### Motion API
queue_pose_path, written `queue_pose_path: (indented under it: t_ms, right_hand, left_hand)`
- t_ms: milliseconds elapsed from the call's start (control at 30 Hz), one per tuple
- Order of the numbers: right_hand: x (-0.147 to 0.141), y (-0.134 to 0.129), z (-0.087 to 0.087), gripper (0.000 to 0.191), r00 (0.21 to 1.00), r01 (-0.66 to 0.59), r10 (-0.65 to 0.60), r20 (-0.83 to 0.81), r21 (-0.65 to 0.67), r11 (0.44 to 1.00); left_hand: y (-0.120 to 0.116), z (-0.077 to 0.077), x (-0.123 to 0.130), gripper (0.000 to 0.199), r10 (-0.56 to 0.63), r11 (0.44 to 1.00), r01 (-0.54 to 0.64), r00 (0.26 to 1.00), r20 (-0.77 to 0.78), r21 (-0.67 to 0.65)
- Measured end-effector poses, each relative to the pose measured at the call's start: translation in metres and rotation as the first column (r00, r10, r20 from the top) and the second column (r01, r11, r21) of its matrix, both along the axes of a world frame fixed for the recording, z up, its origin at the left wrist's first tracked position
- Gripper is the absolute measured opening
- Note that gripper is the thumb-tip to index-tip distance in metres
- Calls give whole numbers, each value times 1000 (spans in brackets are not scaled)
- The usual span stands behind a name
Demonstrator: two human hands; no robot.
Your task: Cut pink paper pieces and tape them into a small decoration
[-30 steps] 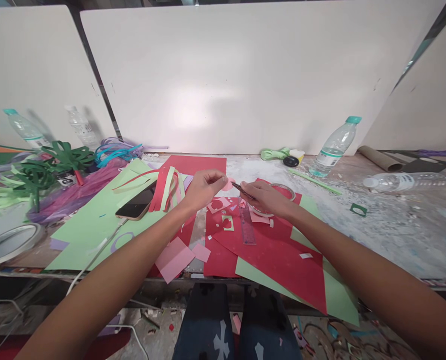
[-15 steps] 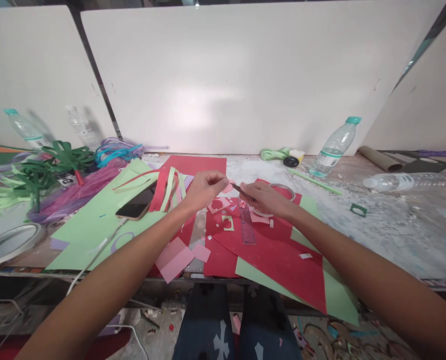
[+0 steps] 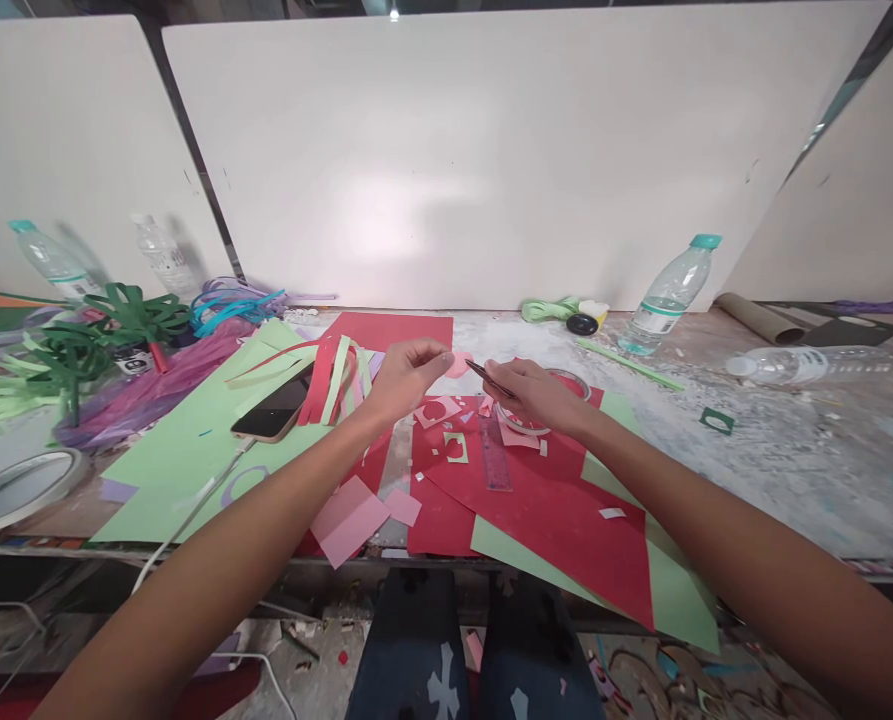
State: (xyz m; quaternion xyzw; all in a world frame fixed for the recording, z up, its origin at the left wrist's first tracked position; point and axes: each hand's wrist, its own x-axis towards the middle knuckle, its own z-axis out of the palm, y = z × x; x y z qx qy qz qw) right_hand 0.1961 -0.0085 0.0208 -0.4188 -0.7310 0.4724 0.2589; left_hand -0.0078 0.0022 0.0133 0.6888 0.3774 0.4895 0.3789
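Pinched in the fingertips of my left hand (image 3: 410,380) is a small round piece of pink paper (image 3: 458,365), held above the worktable. Across from it, my right hand (image 3: 525,388) is closed around dark scissors (image 3: 483,378). Their slim points face the pink piece, slightly apart from its edge; the handles are hidden in my fingers. Under my hands lie red paper sheets (image 3: 566,520) with scraps, among them a pink offcut with a round hole (image 3: 437,411) and a pale green one (image 3: 456,447). A clear ruler (image 3: 495,455) rests there, near a tape roll (image 3: 566,384) partly behind my right hand.
Left of my hands, a phone (image 3: 272,408) with a white cable lies on green paper (image 3: 168,440), beside striped paper ribbons (image 3: 327,380). A tape roll (image 3: 22,490) sits at far left. Bottles stand behind, one at right (image 3: 671,298). A white panel (image 3: 446,150) backs the table.
The scissor points have drawn slightly away from the pink paper, which now shows more of its round face between my hands. Both arms stay nearly in place.
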Motion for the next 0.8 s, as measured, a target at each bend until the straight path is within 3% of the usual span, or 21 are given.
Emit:
queue_pose_path:
  t_ms: [800]
  right_hand:
    - [-3,-3,-1,52,1000,3,-3,17,24,1000]
  left_hand:
    - [-2,3,-1,23,-14,1000,14,999,-48,11]
